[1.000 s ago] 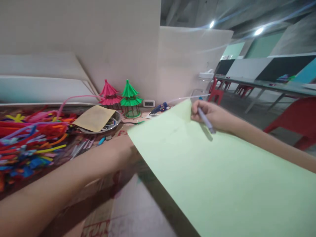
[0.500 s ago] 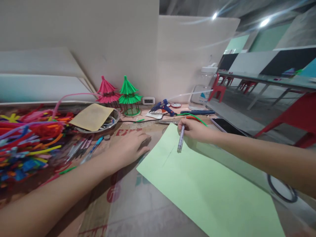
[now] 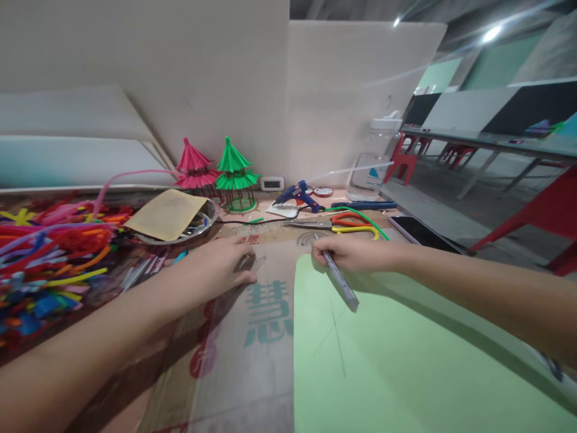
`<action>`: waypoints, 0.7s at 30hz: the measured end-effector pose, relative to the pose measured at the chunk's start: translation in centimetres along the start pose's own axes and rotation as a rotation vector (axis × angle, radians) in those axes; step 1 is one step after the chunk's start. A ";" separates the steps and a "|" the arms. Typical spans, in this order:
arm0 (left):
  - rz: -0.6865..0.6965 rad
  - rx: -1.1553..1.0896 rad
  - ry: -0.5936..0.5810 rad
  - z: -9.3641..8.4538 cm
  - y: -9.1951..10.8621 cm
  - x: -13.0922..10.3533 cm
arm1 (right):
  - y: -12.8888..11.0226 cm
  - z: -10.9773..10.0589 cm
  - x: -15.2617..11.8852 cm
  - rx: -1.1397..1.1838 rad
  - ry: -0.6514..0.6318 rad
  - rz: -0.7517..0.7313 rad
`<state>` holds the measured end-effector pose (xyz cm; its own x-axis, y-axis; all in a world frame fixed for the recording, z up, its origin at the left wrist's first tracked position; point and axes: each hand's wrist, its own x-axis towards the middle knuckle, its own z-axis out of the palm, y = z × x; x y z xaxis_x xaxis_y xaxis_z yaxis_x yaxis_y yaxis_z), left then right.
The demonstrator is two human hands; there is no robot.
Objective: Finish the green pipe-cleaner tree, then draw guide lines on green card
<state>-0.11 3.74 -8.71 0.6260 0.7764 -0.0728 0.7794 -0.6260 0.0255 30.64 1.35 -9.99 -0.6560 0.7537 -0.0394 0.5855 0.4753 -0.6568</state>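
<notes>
My right hand (image 3: 336, 252) is closed around a pen (image 3: 340, 279), which slants down over a light green sheet of paper (image 3: 383, 349). Two thin crossing lines are drawn on the sheet, just below the pen. My left hand (image 3: 219, 264) rests on the cardboard (image 3: 252, 385) left of the paper, thumb and fingers apart. A small clear piece with faint marks (image 3: 259, 264) lies by its fingertips; whether they touch it I cannot tell. Behind my right hand are scissors (image 3: 354, 222) with orange and yellow handles.
Colourful pipe cleaners (image 3: 49, 258) heap up at left, beside a bowl (image 3: 210, 219) topped by a tan sheet. Along the back stand red (image 3: 193, 165) and green (image 3: 235, 171) pavilion models, a blue glue gun (image 3: 300, 195) and a water bottle (image 3: 372, 165). A phone (image 3: 424, 233) lies right.
The green paper has turned and shifted right, uncovering printed cardboard and the scissors. My right hand has moved slightly left and nearer, its pen now tilted differently. My left hand has drawn slightly left.
</notes>
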 end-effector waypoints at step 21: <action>0.234 -0.228 0.231 1.2 4.6 -1.2 | 1.9 -1.3 1.7 -0.392 0.292 0.211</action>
<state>2.75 -0.16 -9.66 0.7567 0.6267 0.1863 0.5843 -0.7760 0.2375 31.25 4.09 -10.32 -0.3775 0.9197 0.1076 0.8613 0.3915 -0.3239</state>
